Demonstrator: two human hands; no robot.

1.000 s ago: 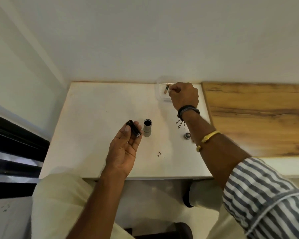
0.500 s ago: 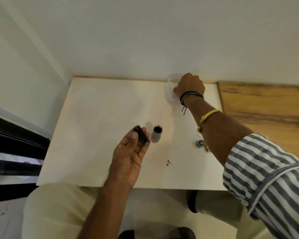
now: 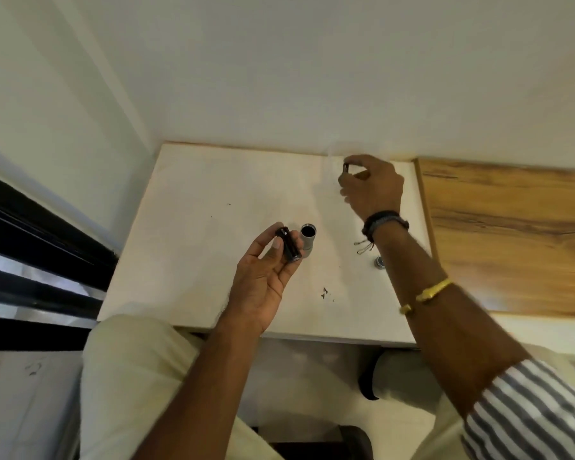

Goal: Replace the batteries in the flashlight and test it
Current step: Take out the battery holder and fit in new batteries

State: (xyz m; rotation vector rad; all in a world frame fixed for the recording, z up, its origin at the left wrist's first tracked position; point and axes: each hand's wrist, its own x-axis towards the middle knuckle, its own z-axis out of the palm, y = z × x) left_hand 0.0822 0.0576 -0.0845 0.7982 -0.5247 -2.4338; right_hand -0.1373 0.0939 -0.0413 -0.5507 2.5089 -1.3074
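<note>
My left hand holds a short black cylinder, the battery holder, over the middle of the white table. Just to its right the grey flashlight body stands on the table with its open end up. My right hand is raised near the table's far right corner, fingers pinched on a small dark battery. The flashlight's small round cap lies on the table beside my right forearm.
A wood-grain surface adjoins the table on the right. White walls close the back and left. Black window bars run along the left. A few dark specks mark the table near its front edge.
My right hand has come up from the clear container at the far corner with a small dark battery pinched in its fingers. My left hand has kept the black holder steady.
</note>
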